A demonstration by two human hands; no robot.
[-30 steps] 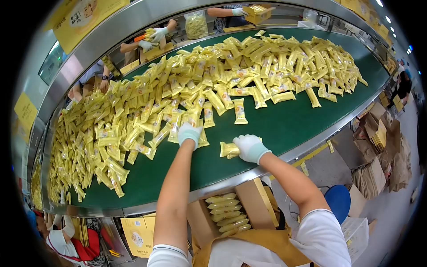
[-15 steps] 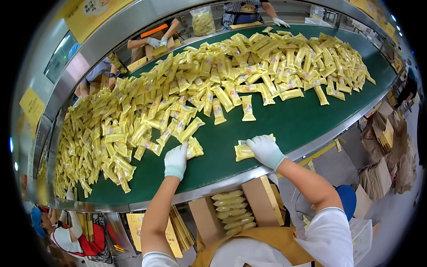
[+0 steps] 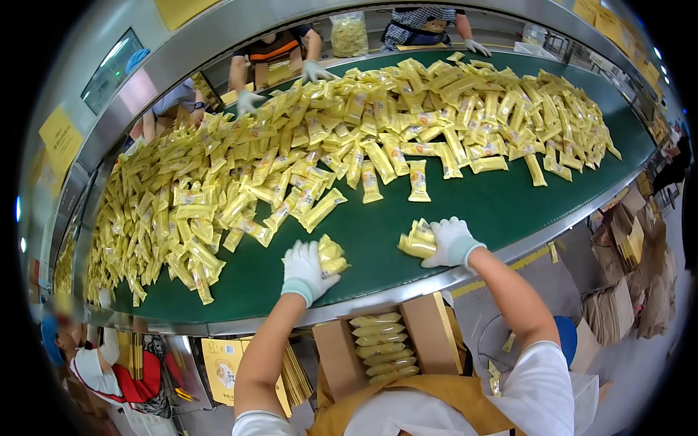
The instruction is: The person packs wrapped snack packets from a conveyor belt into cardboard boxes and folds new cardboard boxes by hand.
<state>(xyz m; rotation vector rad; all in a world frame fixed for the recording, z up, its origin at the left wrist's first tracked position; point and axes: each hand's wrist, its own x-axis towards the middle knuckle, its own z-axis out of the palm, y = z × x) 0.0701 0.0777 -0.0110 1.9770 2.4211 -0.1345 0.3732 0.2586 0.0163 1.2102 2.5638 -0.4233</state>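
My left hand [image 3: 306, 271], in a white glove, is closed on yellow packets [image 3: 331, 254] near the front edge of the green belt [image 3: 371, 280]. To its right, my right hand [image 3: 452, 242], also gloved, grips more yellow packets [image 3: 417, 240] just above the belt. A large heap of yellow wrapped packets [image 3: 291, 145] spreads across the belt beyond both hands. Below the belt edge, an open cardboard box [image 3: 425, 330] holds a row of several packets [image 3: 380, 341] against my apron.
Across the belt, a co-worker's gloved hands [image 3: 249, 102] touch the heap; another gloved hand [image 3: 477, 48] rests at the far edge. Flattened cartons [image 3: 225, 370] stand lower left, near a person in a red vest. A blue stool [image 3: 566, 340] and brown cardboard lie to the right.
My left hand has drawn packets away from the heap toward the belt's front edge. My right hand keeps its packets, slightly farther right in view. A co-worker's hands have spread apart over the heap.
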